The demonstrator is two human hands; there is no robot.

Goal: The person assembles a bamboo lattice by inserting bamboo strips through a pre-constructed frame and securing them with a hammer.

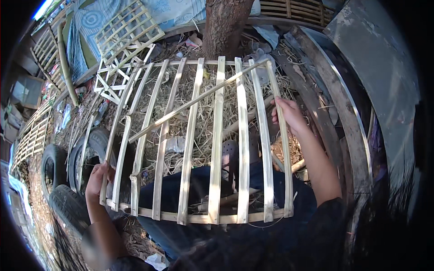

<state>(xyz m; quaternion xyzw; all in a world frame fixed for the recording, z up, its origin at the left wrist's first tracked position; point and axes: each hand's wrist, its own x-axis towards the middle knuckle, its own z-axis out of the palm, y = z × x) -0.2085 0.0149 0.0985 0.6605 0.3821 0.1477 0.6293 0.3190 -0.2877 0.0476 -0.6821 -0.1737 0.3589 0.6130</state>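
A bamboo slat panel point(218, 149) stretches across in front of me, made of several pale upright strips joined to a crosspiece at its near and far ends. My left hand point(98, 177) is closed round the leftmost strip, low down near the near crosspiece. Higher up on the other side, my right hand point(289, 115) grips the rightmost strip with its fingers curled behind it. A thin bamboo stick point(190, 103) slants over the strips, from the left middle to the far right corner. My lap and part of a dark clog point(229, 153) show through the gaps.
Old tyres point(73, 203) lie at my left. Bamboo lattices point(129, 31) lean at the far left, beside blue cloth. A tree trunk point(224, 29) stands straight ahead. Long boards point(334, 104) run along the right. Straw and bamboo shavings point(181, 122) litter the ground.
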